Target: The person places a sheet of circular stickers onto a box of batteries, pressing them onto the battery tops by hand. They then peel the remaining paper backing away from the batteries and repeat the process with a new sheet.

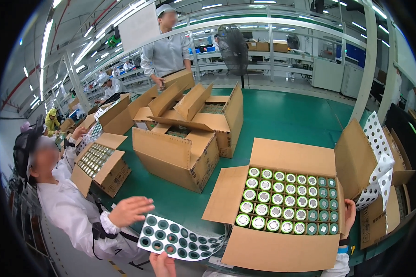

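Note:
In front of me stands an open cardboard box [282, 255] with its flaps folded out. Cardboard dividers separate rows of upright cylindrical battery cells [277, 199] in light-green wraps. Those toward the right and front-right have dark-green rings on their tops. At the lower edge, my left hand [162, 265] pinches a white sheet of green ring stickers [182, 241] by its near edge. The sheet bends down toward the box's left side. My right hand [350, 215] curls against the box's right wall, its fingers partly hidden there.
A co-worker's open hand [131, 211] hovers just above the sticker sheet. That person [51, 184] sits left beside another box of cells [95, 160]. More cartons [175, 150] crowd the green table [282, 115]. A punched white sheet [374, 161] hangs over boxes at right. Someone [166, 51] stands across.

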A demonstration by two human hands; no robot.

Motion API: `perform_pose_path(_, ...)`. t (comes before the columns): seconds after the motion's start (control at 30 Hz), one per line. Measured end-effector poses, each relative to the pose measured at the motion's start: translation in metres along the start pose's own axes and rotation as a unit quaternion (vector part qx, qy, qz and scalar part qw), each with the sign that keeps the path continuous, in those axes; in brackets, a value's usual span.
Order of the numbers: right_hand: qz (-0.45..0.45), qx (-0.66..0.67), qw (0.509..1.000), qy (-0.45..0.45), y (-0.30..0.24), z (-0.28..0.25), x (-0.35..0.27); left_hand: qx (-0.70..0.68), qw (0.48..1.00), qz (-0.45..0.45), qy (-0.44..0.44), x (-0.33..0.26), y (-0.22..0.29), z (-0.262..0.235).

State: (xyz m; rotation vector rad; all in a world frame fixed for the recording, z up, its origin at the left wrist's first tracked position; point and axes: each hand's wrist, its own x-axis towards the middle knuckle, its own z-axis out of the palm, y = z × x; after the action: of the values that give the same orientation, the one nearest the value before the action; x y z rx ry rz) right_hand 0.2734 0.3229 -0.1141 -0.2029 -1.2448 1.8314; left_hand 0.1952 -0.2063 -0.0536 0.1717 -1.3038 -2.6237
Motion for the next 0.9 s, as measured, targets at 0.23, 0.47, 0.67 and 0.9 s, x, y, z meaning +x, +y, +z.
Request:
perform_pose_path(0.23, 0.050, 0.070, 0.993, -0.077, -0.015, 0.008, -0.001, 0.071, 0.968, 0.238, -0.019, -0.006, 0.056, -0.008)
perform_pose_path(0.47, 0.044, -0.029, 0.989, -0.139, -0.067, 0.011, -0.024, 0.056, 0.953, 0.297, -0.012, 0.001, 0.106, 0.011)
perform_pose_path(0.67, -0.114, -0.345, 0.931, -0.020, -0.130, 0.020, -0.058, -0.029, 0.950, 0.300, 0.081, 0.006, 0.138, 0.015)
perform_pose_path(0.9, -0.161, -0.254, 0.914, -0.271, -0.149, 0.146, -0.085, 0.020, 0.986, 0.167, -0.009, 0.045, 0.083, 0.014)
